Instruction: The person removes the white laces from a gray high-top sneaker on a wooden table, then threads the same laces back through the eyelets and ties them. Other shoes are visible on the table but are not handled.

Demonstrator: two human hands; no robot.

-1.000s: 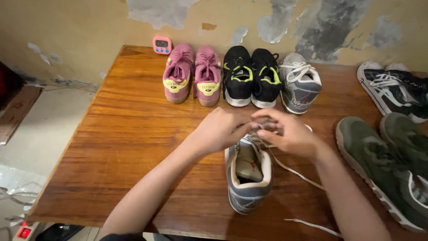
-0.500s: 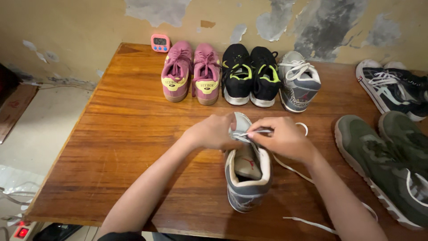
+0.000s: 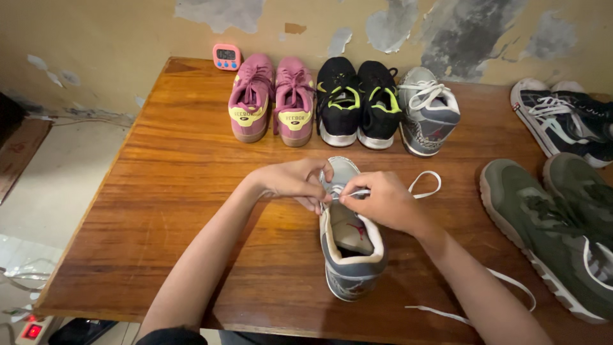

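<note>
- One grey sneaker (image 3: 352, 246) lies on the wooden table (image 3: 179, 185) nearest the viewer, heel toward the viewer.
- Left hand (image 3: 295, 181) and right hand (image 3: 379, 202) have fingers pinched shut on its white lace (image 3: 424, 187).
- Behind the grey sneaker: two pink shoes (image 3: 273, 99), two black shoes (image 3: 356, 103), one matching grey shoe (image 3: 428, 110), one pink timer (image 3: 227, 56).
- To its right: two green shoes (image 3: 555, 223), two navy shoes (image 3: 562, 119).
- A peeling plaster wall (image 3: 115, 32) rises behind the table.

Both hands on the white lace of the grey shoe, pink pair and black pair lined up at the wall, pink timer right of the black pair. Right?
Not quite. The head view shows the pink timer left of the pink pair, not right of the black pair. The rest holds: left hand and right hand work the white lace of the grey shoe.
</note>
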